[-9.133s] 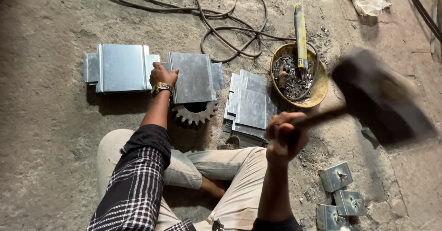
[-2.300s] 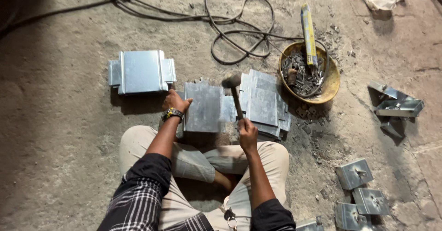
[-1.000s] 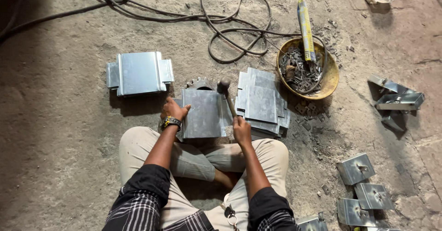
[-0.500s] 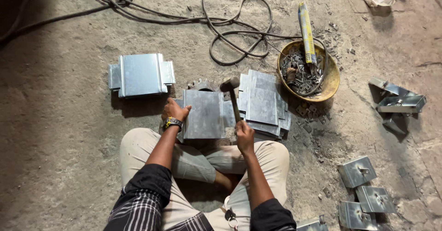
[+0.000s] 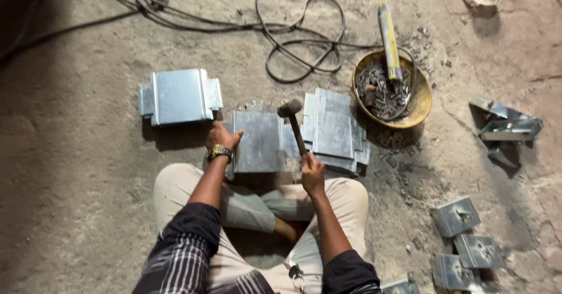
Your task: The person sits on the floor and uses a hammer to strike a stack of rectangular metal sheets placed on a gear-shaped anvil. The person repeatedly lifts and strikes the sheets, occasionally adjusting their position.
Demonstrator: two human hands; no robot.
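A: Where are the hands?

B: The left hand (image 5: 221, 137) lies on the left edge of the sheet (image 5: 257, 142), fingers pressed down on it. The right hand (image 5: 312, 171) is closed around the handle of the hammer (image 5: 294, 124), near its lower end.

A: And the hammer head?

B: It is at the upper right corner of the sheet (I cannot tell if it touches the metal). The sheet lies flat on the floor (image 5: 76, 212), just in front of the crossed legs.

A: What is around?

B: A stack (image 5: 336, 131) of similar sheets is just beside it on the right, partly under it. A folded piece (image 5: 178, 96) lies to the upper left. A bowl (image 5: 421, 101) with small metal parts stands to the upper right, and a cable (image 5: 293, 48) loops behind. Some brackets (image 5: 462, 235) lie at the lower right.
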